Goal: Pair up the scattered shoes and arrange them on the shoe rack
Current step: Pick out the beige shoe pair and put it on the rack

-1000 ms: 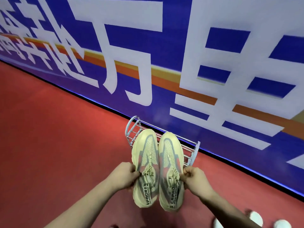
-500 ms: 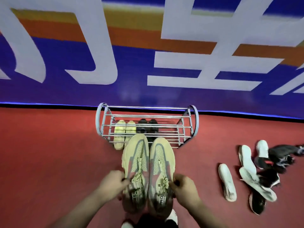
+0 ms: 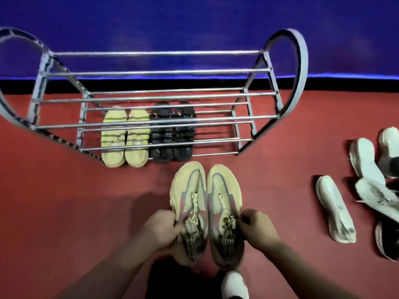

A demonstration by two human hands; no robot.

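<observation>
1. The shoe rack [image 3: 151, 53], a frame of metal rungs with curved ends, stands on the red floor [image 3: 64, 201] against the blue wall [image 3: 194, 18].
2. Two pairs sit low in the rack beneath its upper rungs: a yellow pair [image 3: 114, 139] toward the left and a black pair [image 3: 162, 134] just beside it on the right. In each pair the two shoes touch side by side, with the near ends at the rack's front edge. The right part of that tier shows only bare rungs.
3. The beige pair [image 3: 190, 190] is in front of the rack and apart from it, with its toes pointing at the black pair and the two shoes pressed together along their inner sides.
4. The left hand [image 3: 160, 230] grips the left beige shoe at its outer side near the laces. Its fingers [image 3: 172, 226] are curled around the upper, and the thumb lies on top by the knot.
5. The right hand [image 3: 259, 229] grips the right beige shoe [image 3: 223, 190] the same way, with its fingers [image 3: 246, 217] pinching the outer edge beside the laces.
6. Whether the soles of the beige pair touch the floor cannot be told.
7. On the floor to the right, well apart from the rack, lies a white shoe [image 3: 334, 208]. Beyond it is a loose heap of white shoes [image 3: 362, 156] and a dark one [image 3: 386, 240].
8. A white-shod foot [image 3: 234, 285] shows at the bottom edge below the heels of the beige pair.
</observation>
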